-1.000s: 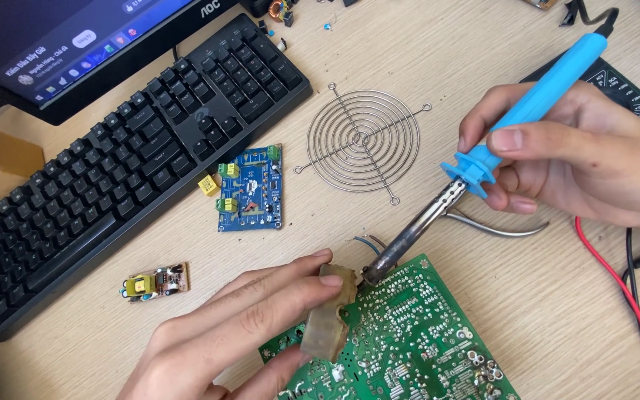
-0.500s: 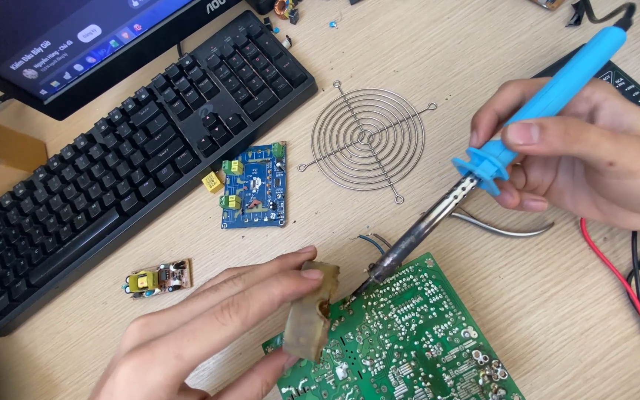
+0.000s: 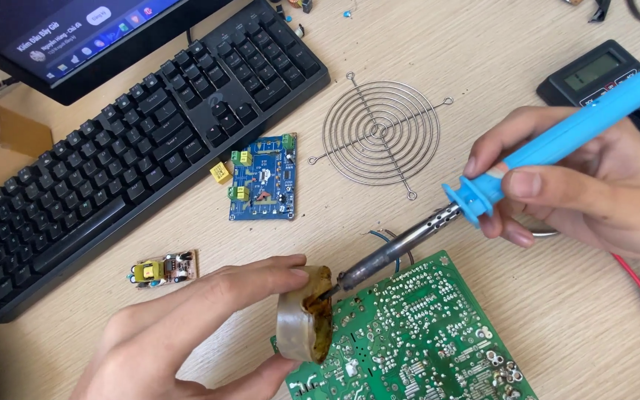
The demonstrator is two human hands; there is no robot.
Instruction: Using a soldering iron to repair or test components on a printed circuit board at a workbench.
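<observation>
Person at wooden desk (image 3: 542, 311), both hands busy, well apart. Left hand (image 3: 187, 333) comes in from bottom-left, palm turned inward, thumb on top and fingers below, clamped on a small round flux tin (image 3: 304, 317) held tilted on edge, open face toward the iron. Tin sits just over the near-left corner of the green circuit board (image 3: 424, 341). Right hand (image 3: 594, 185) enters from right edge, wrist raised, fingers wrapped pen-style round the blue handle of the soldering iron (image 3: 498, 189); thumb pressed on the handle near the collar. Iron slopes down-left, metal shaft w/ tip dipped into the tin's brownish contents. Nearby: blue circuit board (image 3: 263, 178) beside black keyboard (image 3: 112, 163), wire fan grille (image 3: 379, 133) further back, small brown board (image 3: 163, 270) left of the hand, multimeter (image 3: 594, 74) top right, monitor (image 3: 75, 37) top left.
</observation>
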